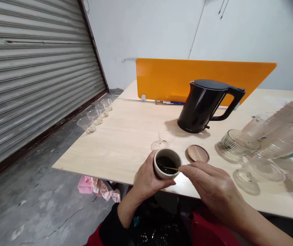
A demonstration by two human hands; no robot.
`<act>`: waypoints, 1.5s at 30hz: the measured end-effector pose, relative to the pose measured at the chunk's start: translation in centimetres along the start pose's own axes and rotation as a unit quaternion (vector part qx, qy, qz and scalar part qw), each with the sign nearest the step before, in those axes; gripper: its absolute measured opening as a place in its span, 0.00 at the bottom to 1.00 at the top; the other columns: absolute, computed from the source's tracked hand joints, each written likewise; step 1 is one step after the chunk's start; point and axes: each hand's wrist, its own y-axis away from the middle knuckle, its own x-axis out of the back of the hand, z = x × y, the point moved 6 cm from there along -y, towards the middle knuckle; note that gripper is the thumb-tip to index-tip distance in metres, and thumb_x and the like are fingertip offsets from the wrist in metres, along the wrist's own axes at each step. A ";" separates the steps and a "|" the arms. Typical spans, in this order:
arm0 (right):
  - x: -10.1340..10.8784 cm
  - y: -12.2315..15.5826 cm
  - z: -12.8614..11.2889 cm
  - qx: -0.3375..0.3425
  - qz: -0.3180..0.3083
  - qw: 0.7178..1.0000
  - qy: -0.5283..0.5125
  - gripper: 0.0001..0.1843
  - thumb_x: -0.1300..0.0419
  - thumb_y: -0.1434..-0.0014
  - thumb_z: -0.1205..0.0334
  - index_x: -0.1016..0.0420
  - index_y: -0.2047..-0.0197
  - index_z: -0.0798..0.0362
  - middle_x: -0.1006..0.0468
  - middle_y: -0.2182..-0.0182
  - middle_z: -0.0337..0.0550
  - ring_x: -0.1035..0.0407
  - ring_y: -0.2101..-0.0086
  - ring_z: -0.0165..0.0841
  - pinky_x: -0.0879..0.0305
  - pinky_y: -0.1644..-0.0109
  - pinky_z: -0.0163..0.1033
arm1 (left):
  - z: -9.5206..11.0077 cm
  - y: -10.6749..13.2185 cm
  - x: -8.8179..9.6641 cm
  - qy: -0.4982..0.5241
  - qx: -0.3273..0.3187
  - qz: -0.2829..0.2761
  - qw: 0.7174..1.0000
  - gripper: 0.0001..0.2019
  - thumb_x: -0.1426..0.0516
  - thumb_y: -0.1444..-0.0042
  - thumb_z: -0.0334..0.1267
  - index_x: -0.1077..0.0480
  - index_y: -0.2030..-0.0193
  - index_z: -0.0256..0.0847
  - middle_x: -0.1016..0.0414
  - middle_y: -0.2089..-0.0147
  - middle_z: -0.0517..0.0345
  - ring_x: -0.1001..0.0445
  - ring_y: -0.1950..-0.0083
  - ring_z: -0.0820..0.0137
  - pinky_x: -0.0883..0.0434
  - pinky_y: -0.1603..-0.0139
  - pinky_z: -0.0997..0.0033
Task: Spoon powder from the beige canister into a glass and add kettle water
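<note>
Gripping a pale cup [169,176] in my left hand [146,178], a thin stick [172,168] pinched in my right hand [214,182].
I see the cup by the table [105,150]'s near edge, the stick reaching inside.

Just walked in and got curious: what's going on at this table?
A person's left hand holds a jar with dark contents, while the right hand holds a stick dipped into it. One clear cup stands just beyond the jar, near a wooden disc. The kettle is farther back, and four cups line the left edge of the table.
</note>
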 end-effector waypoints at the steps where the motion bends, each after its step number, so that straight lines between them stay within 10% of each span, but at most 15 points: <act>1: 0.1 0.0 0.1 -0.008 -0.002 1.000 -0.006 0.15 0.44 0.32 0.72 0.23 0.47 0.49 0.17 0.61 0.44 0.21 0.64 0.35 0.25 0.64 0.40 | 0.0 0.0 0.0 -0.001 -0.003 0.000 1.000 0.52 0.24 0.62 0.49 0.42 0.31 0.48 0.26 0.37 0.49 0.26 0.37 0.48 0.28 0.39 0.44; 24: 2.9 0.8 7.7 -0.326 0.104 0.923 -0.176 0.12 0.32 0.38 0.47 0.14 0.59 0.44 0.16 0.71 0.40 0.21 0.69 0.36 0.20 0.62 0.40 | 0.5 0.0 0.2 0.013 -0.028 -0.005 1.000 0.50 0.25 0.59 0.54 0.41 0.32 0.49 0.27 0.36 0.49 0.27 0.36 0.50 0.29 0.36 0.45; 38: 0.3 2.4 11.9 -0.451 0.173 0.734 -0.478 0.15 0.21 0.53 0.56 0.15 0.64 0.52 0.19 0.72 0.42 0.27 0.74 0.27 0.27 0.70 0.31 | 0.6 -0.2 0.2 0.004 -0.038 -0.002 0.999 0.52 0.24 0.61 0.52 0.42 0.31 0.47 0.30 0.33 0.47 0.30 0.33 0.49 0.31 0.33 0.43; 45: 1.3 0.8 12.7 -0.429 0.212 0.753 -0.452 0.16 0.22 0.53 0.54 0.15 0.64 0.52 0.19 0.72 0.41 0.25 0.72 0.29 0.24 0.68 0.32 | 0.0 0.0 0.1 -0.006 -0.021 0.000 1.000 0.54 0.24 0.61 0.51 0.44 0.30 0.48 0.30 0.33 0.47 0.30 0.33 0.48 0.32 0.33 0.41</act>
